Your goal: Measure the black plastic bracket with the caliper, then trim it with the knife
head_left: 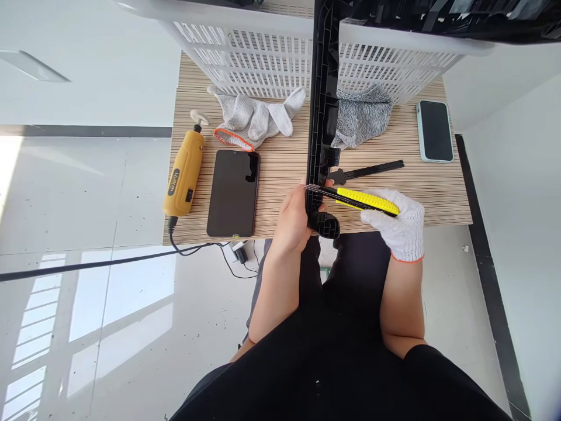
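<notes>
My bare left hand [294, 217] is closed round the lower part of a long black plastic trim piece [322, 111], which stretches away from me up past the basket. In my right hand [400, 225], covered by a white knit glove with an orange cuff, is a yellow and black utility knife [367, 200]. Its blade points left and lies across the trim piece close to my left fingers; whether it touches the plastic I cannot tell. Just beyond the knife a thin black strip [372, 170] with a wider end rests on the table.
A white slotted basket [263, 61] stands along the table's far side, with black parts [460, 20] above it. On the wooden table [280, 166] lie a yellow rotary tool [184, 172], a tablet [234, 193], a white glove [254, 117], a grey cloth [362, 116] and a phone [435, 131].
</notes>
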A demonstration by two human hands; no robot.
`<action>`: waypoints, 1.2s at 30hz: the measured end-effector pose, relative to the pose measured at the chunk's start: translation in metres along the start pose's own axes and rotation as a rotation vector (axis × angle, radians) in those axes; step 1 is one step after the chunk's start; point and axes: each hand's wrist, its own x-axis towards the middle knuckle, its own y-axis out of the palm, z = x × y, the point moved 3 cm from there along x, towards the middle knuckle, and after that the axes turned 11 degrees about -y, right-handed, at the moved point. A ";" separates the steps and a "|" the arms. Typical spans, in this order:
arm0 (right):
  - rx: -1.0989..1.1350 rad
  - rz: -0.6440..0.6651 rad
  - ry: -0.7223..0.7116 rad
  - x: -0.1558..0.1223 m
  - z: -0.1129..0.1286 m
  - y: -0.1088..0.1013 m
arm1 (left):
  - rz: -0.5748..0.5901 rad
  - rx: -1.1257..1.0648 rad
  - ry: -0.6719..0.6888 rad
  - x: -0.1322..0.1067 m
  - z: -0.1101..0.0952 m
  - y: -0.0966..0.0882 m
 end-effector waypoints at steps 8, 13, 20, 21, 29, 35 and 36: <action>-0.073 -0.018 -0.034 0.000 0.001 0.002 | -0.022 0.001 0.017 0.001 0.000 0.000; -0.007 -0.004 0.005 0.000 0.004 0.006 | -0.024 -0.008 0.043 0.003 0.001 0.000; -0.044 -0.023 -0.006 -0.001 0.002 0.003 | -0.017 -0.016 0.032 0.001 -0.001 0.001; -0.048 -0.032 -0.005 -0.001 0.001 0.003 | -0.005 -0.024 0.033 0.001 -0.001 0.002; 0.059 -0.065 0.052 0.002 -0.001 0.001 | 0.008 -0.094 0.059 0.003 0.000 0.001; 0.186 -0.180 0.055 0.003 -0.004 -0.005 | 0.067 0.039 0.074 -0.004 0.001 0.006; 0.171 -0.169 0.057 0.003 -0.004 -0.005 | 0.055 0.069 0.082 -0.005 0.002 0.006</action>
